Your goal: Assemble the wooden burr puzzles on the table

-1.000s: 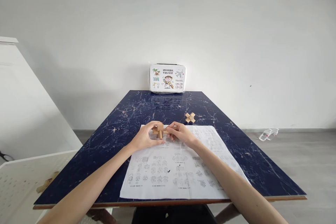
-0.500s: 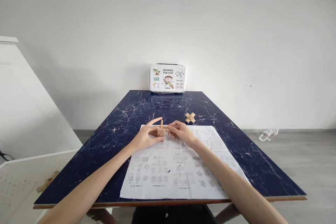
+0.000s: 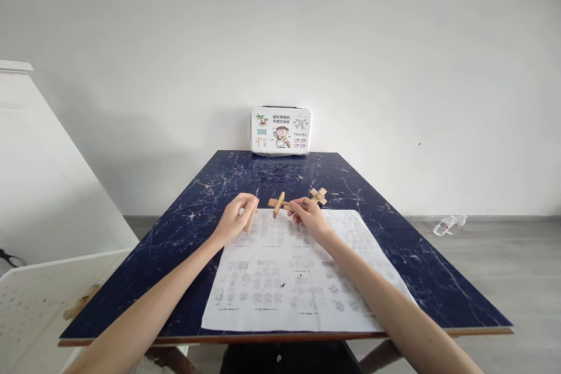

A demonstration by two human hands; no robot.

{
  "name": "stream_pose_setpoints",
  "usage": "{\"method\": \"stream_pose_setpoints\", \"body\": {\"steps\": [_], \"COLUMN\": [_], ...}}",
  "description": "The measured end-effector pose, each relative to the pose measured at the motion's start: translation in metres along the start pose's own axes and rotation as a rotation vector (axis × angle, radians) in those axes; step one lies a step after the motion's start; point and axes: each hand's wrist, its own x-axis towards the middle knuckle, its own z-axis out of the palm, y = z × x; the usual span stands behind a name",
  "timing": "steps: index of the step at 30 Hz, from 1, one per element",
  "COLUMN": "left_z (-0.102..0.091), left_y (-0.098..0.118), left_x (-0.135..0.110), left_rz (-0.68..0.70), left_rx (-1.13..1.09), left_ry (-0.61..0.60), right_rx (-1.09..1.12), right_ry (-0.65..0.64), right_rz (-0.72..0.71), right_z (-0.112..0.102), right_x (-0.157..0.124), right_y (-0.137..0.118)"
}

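Currently, the left hand (image 3: 236, 219) is closed, its fingers curled around a wooden bar (image 3: 249, 223), which is tilted and projects below the fingertips. This bar is positioned over the far left part of a printed sheet (image 3: 272, 272). The right hand (image 3: 311, 217) is also closed, with thumb and fingers pinched on the right end of a set of crossed wooden bars (image 3: 279, 205). One bar of this set lies crosswise over the others, and the set points left, toward the left hand. The bar and the set are apart, with a gap between them. How many bars the set contains cannot be determined.

A wooden star-shaped block (image 3: 319, 194) rests on the blue marbled table (image 3: 184, 219), beyond the sheet's far edge and just past the right hand. The sheet bears rows of diagrams. A white illustrated case (image 3: 281, 131) stands upright at the table's far end, near the wall (image 3: 377, 70). A clear plastic bottle (image 3: 447, 225) lies on the floor (image 3: 477, 269) at the right.
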Motion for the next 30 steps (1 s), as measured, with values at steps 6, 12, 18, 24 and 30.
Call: {"method": "stream_pose_setpoints", "body": {"steps": [6,12,18,24,30], "left_z": [-0.001,-0.001,-0.006,0.003,0.007], "left_y": [-0.048,-0.066,-0.027,0.000,0.003], "left_x": [0.007,0.006,0.003,-0.007,-0.009], "left_rz": [0.095,0.040,0.221,0.140,0.130], "left_rx": [0.426,0.611,0.384,0.071,0.080], "left_ry": [0.099,0.202,0.128,-0.262,-0.271], "right_rx": [-0.039,-0.054,-0.071,-0.075,-0.103], "right_ry": [-0.083,-0.180,-0.201,-0.264,-0.334], "right_rz": [-0.001,-0.049,-0.067,-0.061,-0.021], "right_z": [0.005,0.010,0.011,0.012,0.014], "right_x": [-0.008,-0.013,-0.013,-0.016,-0.022], "right_y": [-0.009,-0.015,-0.013,-0.016,-0.024]}}
